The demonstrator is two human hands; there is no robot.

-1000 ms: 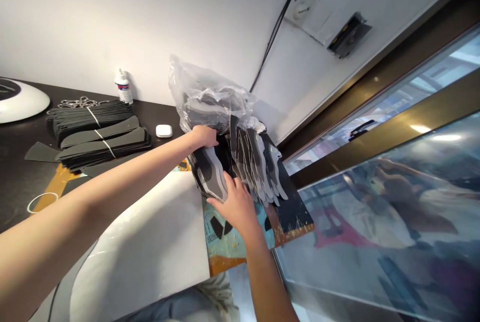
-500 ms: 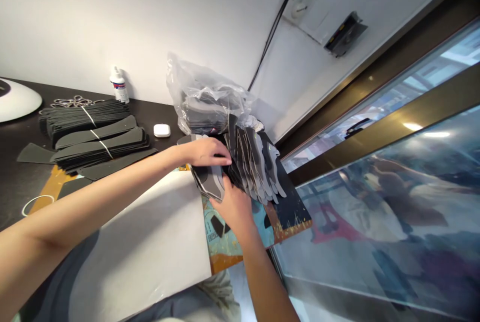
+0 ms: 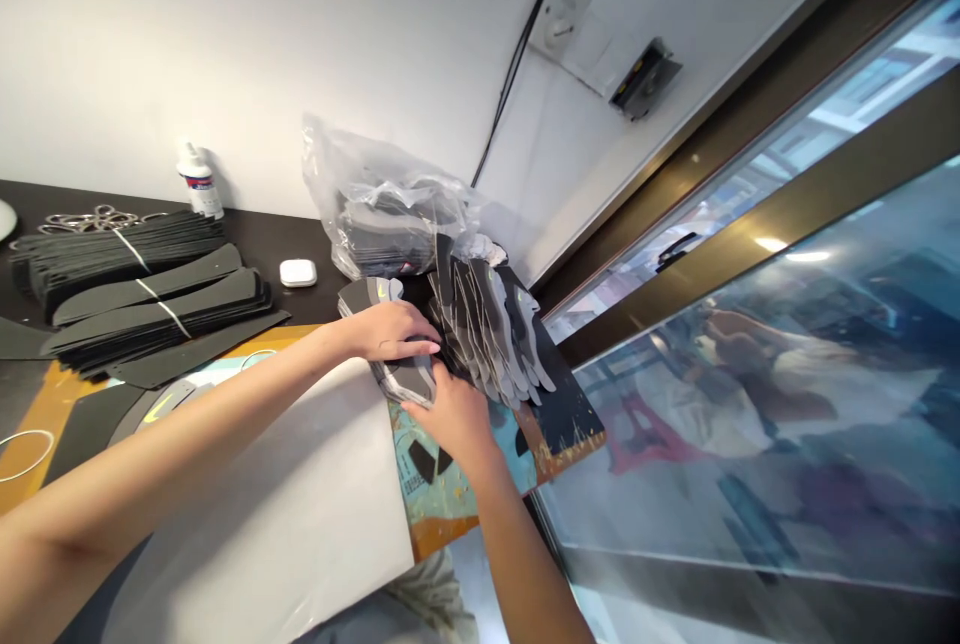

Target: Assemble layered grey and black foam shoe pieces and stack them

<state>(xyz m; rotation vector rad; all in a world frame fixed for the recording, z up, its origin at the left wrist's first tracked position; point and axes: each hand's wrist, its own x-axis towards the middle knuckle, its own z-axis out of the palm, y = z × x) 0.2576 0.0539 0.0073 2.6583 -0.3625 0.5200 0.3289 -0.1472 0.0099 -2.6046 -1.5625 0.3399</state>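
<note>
My left hand (image 3: 391,332) lies palm down on a small stack of grey and black cut shoe pieces (image 3: 375,296), fingers pressed over its near end. My right hand (image 3: 448,414) reaches up from below and grips the same stack's lower edge (image 3: 411,382); its fingertips are hidden under the pieces. Just right of both hands, a fanned row of similar grey and black pieces (image 3: 491,329) leans upright. Behind it sits a clear plastic bag (image 3: 375,199) holding more pieces.
A white sheet (image 3: 300,504) covers the near bench, beside a worn cutting board (image 3: 457,484). Banded bundles of black strips (image 3: 142,294) lie at the left, with a small white case (image 3: 298,272) and a glue bottle (image 3: 196,179). A glass window (image 3: 750,394) runs along the right.
My left hand came down from the bag's edge and flattened onto the stack. My right hand slid up under the stack's lower end. The camera view shifted right.
</note>
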